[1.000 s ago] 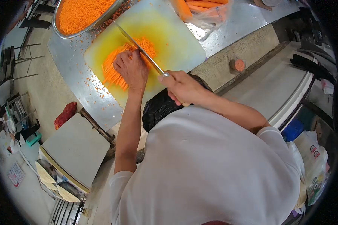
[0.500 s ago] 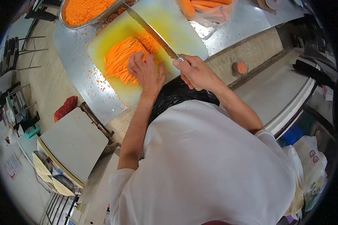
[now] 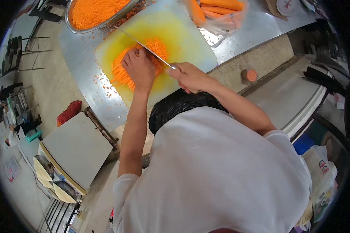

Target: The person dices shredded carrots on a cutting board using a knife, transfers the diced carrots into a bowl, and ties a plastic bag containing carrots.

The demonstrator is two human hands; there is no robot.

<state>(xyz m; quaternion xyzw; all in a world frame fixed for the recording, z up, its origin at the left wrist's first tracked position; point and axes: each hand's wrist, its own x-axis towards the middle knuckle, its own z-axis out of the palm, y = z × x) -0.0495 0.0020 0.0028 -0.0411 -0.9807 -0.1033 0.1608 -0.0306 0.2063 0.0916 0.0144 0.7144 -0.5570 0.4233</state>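
Observation:
My right hand (image 3: 192,77) is wrapped around the handle of a large knife (image 3: 153,53). The blade reaches up and left across the carrot pile, seen nearly edge-on. My left hand (image 3: 139,70) presses down on a heap of thin carrot strips (image 3: 120,73), its fingers curled and bunched close to the blade's left side. Finely chopped carrot (image 3: 158,45) lies along the blade's far side. Everything rests on a pale cutting board (image 3: 188,37) with a yellow-stained middle. The handle is mostly covered by my right fingers.
Beyond the board's upper left, a metal tray (image 3: 87,29) holds chopped carrot. A plastic bag (image 3: 221,23) of whole carrots sits at the upper right. Carrot bits litter the metal table (image 3: 79,66). A red mesh sack (image 3: 69,112) lies to the left. People are in the left background.
My left hand has shifted left and up, its fingers curling more tightly over the strips. The knife has come left and down onto the carrot beside that hand.

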